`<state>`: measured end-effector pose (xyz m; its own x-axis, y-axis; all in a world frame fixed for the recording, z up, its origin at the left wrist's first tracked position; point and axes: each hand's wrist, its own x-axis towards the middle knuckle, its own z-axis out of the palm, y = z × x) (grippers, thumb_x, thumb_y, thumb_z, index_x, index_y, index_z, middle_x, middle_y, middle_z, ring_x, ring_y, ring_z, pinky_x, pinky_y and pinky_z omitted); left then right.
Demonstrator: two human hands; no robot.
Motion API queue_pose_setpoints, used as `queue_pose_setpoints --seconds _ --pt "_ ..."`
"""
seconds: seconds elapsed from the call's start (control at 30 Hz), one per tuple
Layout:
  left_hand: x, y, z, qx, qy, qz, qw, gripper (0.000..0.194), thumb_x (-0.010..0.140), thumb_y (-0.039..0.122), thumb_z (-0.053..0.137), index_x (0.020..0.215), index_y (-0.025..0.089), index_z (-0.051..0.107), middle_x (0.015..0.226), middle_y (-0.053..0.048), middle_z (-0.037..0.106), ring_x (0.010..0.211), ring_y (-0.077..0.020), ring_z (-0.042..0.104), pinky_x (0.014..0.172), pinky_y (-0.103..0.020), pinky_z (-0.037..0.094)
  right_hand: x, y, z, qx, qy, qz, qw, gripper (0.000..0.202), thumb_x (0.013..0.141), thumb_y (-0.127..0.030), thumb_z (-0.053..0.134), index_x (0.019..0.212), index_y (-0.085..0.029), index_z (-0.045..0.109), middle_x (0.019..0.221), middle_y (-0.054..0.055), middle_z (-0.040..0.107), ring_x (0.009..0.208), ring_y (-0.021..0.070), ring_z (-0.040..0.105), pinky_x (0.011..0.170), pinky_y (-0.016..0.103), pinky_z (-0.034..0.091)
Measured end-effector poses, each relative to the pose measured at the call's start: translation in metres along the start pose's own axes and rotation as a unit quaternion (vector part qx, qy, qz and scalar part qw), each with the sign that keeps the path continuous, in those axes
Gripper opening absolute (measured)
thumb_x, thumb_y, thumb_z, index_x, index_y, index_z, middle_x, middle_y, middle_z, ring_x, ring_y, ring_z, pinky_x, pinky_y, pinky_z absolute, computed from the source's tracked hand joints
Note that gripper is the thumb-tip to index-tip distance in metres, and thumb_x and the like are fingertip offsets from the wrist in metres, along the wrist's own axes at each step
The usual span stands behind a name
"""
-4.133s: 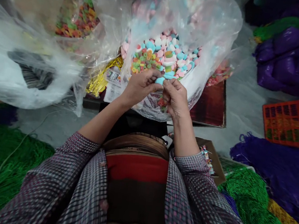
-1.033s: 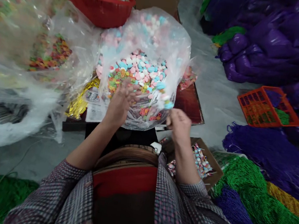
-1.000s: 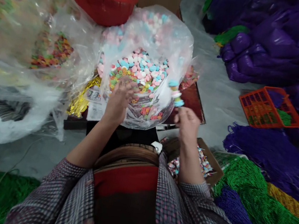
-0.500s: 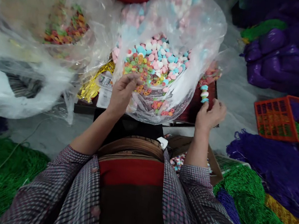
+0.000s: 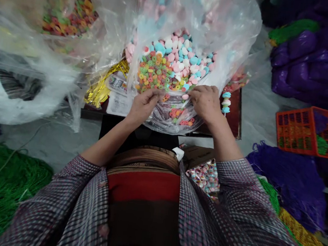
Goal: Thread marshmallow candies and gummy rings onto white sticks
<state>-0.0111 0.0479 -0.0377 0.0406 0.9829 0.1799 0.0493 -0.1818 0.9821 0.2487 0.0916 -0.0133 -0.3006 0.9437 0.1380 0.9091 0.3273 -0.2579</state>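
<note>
An opened clear plastic bag (image 5: 169, 125) lies in front of me with pink, white and blue puffy sweets (image 5: 186, 58) and small coloured ring sweets (image 5: 153, 72) in it. My left hand (image 5: 146, 103) is at the bag's near left edge, thumb and fingertips pinched together; what they hold is too small to make out. Over the bag's right side is my right hand (image 5: 206, 101), fingers bent and slightly apart, tips beside a pink sweet (image 5: 185, 96). To its right, a short skewer of stacked sweets (image 5: 226, 102) on a white stick lies on the dark red table (image 5: 235, 121).
Gold tinsel strips (image 5: 100, 92) and a printed paper (image 5: 119, 103) lie left of the bag. Another clear bag of ring sweets (image 5: 72, 17) is at far left. An orange basket (image 5: 295, 130) and purple bundles (image 5: 303, 68) stand right. A packet of wrapped sweets (image 5: 205, 177) sits by my lap.
My right hand has let go of the sweet skewer, leaving it on the table, and moved left over the bag. My left hand has shifted slightly right and down, still pinched.
</note>
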Motion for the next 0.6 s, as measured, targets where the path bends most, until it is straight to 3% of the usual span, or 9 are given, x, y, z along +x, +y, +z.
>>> queue_pose_setpoints --seconds 0.1,0.2,0.37,0.47,0.6 --pt "0.001 -0.003 0.000 0.005 0.000 -0.009 1.000 0.016 0.090 0.031 0.062 0.095 0.024 0.076 0.095 -0.003 0.079 0.098 -0.0193 0.073 0.099 -0.035 0.056 -0.004 0.004 -0.007 0.025 -0.005 -0.020 0.999 0.020 0.097 -0.024 0.057 0.091 -0.028 0.076 0.106 0.004 0.079 0.111 0.0254 0.062 0.122 0.057 0.030" --pt "0.001 -0.002 -0.001 0.010 -0.010 -0.015 1.000 0.018 0.090 0.035 0.062 0.096 0.025 0.076 0.095 -0.003 0.079 0.097 -0.0201 0.072 0.097 -0.035 0.056 -0.006 0.013 -0.011 0.053 -0.021 -0.027 0.998 0.018 0.098 -0.026 0.059 0.093 -0.029 0.075 0.107 0.001 0.079 0.111 0.0220 0.066 0.124 0.054 0.032" --pt "0.003 0.004 0.002 0.154 -0.042 0.068 0.985 0.018 0.093 0.036 0.061 0.095 0.025 0.075 0.094 -0.004 0.077 0.094 -0.0218 0.068 0.094 -0.037 0.053 -0.014 0.019 -0.015 0.057 0.039 -0.035 0.997 0.021 0.103 -0.033 0.054 0.100 -0.028 0.075 0.124 0.005 0.079 0.123 0.0231 0.069 0.123 0.055 0.034" --pt "0.005 0.003 0.014 0.264 -0.105 0.119 0.951 0.015 0.093 0.034 0.063 0.088 0.025 0.075 0.088 -0.006 0.072 0.097 -0.0264 0.065 0.099 -0.043 0.049 -0.022 0.002 -0.026 0.083 0.105 -0.019 0.991 0.035 0.108 -0.044 0.044 0.109 -0.028 0.074 0.126 0.007 0.078 0.127 0.0231 0.067 0.124 0.054 0.033" --pt "0.011 -0.005 0.035 0.311 -0.165 0.129 0.927 0.020 0.093 0.040 0.066 0.084 0.024 0.074 0.090 -0.009 0.069 0.111 -0.0329 0.061 0.109 -0.052 0.042 -0.027 -0.033 -0.052 0.148 0.166 -0.012 0.975 0.037 0.107 -0.054 0.041 0.118 -0.036 0.072 0.118 0.005 0.078 0.118 0.0227 0.067 0.116 0.046 0.042"
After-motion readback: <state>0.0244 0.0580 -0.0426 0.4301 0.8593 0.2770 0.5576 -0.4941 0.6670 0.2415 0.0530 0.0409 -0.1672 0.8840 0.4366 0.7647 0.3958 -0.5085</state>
